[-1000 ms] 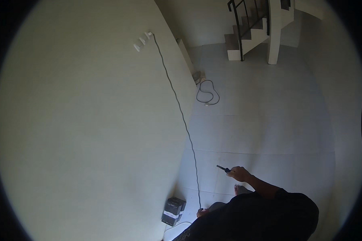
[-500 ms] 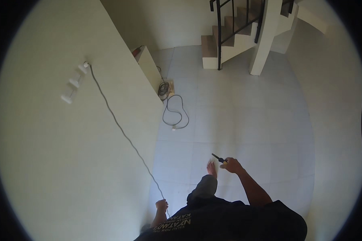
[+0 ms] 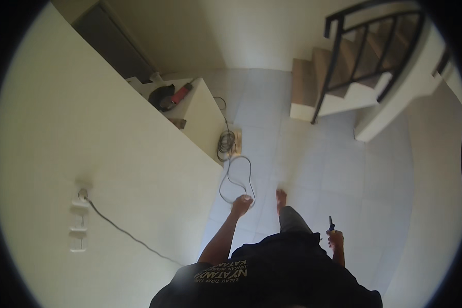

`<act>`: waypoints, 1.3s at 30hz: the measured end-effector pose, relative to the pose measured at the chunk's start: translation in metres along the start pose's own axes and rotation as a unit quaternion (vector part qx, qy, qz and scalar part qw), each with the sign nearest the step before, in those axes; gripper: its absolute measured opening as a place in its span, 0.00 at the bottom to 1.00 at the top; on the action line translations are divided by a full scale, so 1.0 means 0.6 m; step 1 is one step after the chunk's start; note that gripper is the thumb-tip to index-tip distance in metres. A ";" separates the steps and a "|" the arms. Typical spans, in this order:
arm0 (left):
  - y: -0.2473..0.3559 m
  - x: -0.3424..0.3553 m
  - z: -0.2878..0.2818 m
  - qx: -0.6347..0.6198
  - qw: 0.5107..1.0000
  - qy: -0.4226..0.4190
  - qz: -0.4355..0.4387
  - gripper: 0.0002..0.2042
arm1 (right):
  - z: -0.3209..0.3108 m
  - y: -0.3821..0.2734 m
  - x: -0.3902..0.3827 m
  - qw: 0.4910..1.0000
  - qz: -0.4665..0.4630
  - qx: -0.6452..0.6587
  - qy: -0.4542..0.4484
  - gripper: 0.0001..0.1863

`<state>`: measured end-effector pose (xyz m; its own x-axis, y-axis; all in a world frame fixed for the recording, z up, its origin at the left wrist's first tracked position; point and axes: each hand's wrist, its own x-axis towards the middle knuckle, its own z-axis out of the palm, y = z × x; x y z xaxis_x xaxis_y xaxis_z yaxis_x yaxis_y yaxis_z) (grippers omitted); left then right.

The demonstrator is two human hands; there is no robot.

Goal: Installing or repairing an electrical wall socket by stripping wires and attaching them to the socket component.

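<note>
My left hand reaches forward, its fingers closed, over the front of a thin dark cable looped on the floor. A pale bit shows at the fingertips; I cannot make out what it is. In my right hand, held low on the right, is a pair of pliers with dark jaws pointing forward and a blue and yellow grip. A grey cord runs from a wall socket down behind my dark shirt, where its other end is hidden.
White wall fittings sit below the socket. A ledge ahead on the left carries a red power tool. Coiled cable lies at its foot. Stairs with a black railing and a pale post stand ahead right.
My left hand has come away from the grey cord and moved forward to the looped cable. My right hand has shifted right and back with the pliers. The view has turned and moved forward.
</note>
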<state>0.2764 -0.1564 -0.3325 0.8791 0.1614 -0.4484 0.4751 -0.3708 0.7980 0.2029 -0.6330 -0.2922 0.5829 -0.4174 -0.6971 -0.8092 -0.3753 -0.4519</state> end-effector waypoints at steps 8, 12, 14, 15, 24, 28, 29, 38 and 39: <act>0.005 0.213 -0.140 0.147 0.986 0.037 -0.075 0.19 | 0.177 -0.832 0.210 0.874 -0.411 -0.241 -0.093 0.24; 0.088 0.375 -0.216 0.058 0.989 0.002 -0.135 0.16 | 0.255 -1.189 0.250 0.820 -0.514 -0.227 -0.110 0.22; 0.180 0.474 -0.251 0.027 0.993 0.024 -0.114 0.15 | 0.297 -1.297 0.316 0.831 -0.501 -0.197 -0.140 0.21; 0.239 0.546 -0.285 0.006 0.995 0.047 -0.084 0.14 | 0.322 -1.346 0.369 0.837 -0.497 -0.186 -0.134 0.20; 0.675 1.023 -0.593 0.017 0.982 0.166 0.090 0.17 | 0.444 -1.688 0.517 0.910 -0.310 -0.038 -0.273 0.13; 0.760 1.136 -0.735 -0.053 0.978 0.177 0.096 0.16 | 0.512 -1.848 0.592 0.920 -0.281 -0.077 -0.263 0.13; 0.756 1.175 -0.762 -0.058 0.976 0.190 0.092 0.16 | 0.542 -1.897 0.612 0.922 -0.287 -0.087 -0.245 0.14; 0.728 1.340 -1.005 -0.108 0.890 0.440 -0.054 0.15 | 0.884 -2.452 0.533 0.790 -0.437 -0.260 -0.342 0.15; 0.718 1.355 -1.043 -0.113 0.875 0.464 -0.081 0.14 | 0.931 -2.505 0.506 0.770 -0.445 -0.259 -0.377 0.14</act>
<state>1.2190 0.3873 -0.1015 0.4026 0.9066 -0.1266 0.4988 -0.1013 0.8607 1.5553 0.2665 -0.1359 0.5244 0.7212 -0.4526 0.1371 -0.5961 -0.7911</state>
